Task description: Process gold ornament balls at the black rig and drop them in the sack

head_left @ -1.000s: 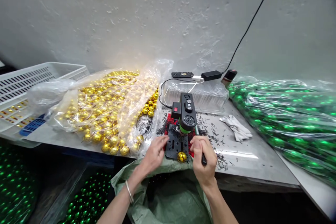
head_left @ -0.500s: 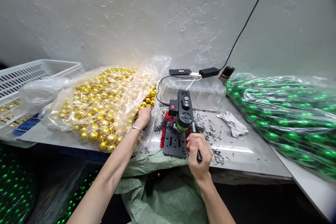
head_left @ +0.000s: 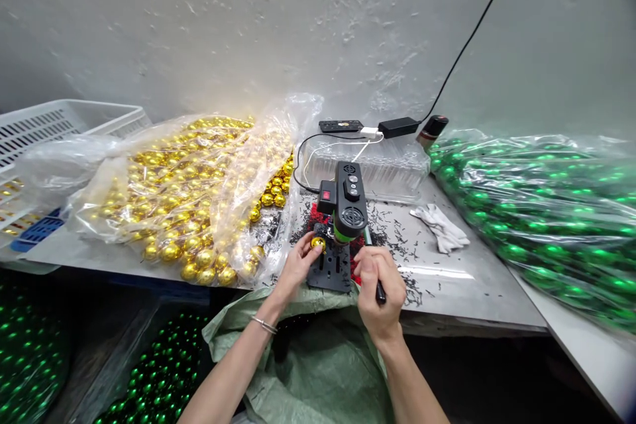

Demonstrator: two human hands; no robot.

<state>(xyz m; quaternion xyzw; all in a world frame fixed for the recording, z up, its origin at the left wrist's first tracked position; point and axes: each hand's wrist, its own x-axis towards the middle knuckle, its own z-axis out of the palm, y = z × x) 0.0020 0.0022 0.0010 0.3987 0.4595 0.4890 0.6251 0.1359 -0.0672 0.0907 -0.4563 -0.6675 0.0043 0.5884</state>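
Observation:
Between its fingertips my left hand [head_left: 297,266] pinches a shiny gold ball [head_left: 318,244], held over the black slotted base plate [head_left: 328,273]. The ball is beside the head of a small black machine [head_left: 350,202] with a green ring, a fan grille and a red switch. My right hand [head_left: 381,281] is closed round a black-tipped handle [head_left: 380,293] to the right of that plate. Left of the machine, a clear plastic bag [head_left: 233,192] lies spread over many gold balls [head_left: 206,258].
A white glove [head_left: 442,228] lies among black scraps on the table. Behind the machine stands a clear plastic box [head_left: 318,159] with cables and a black adapter [head_left: 399,126]. Bagged green balls [head_left: 546,212] are at right, a white basket [head_left: 64,122] at left, a green sack [head_left: 322,358] below.
My left hand has moved right from the gold ball pile to the machine, with one gold ball now in its fingers. My right hand stays on the handle.

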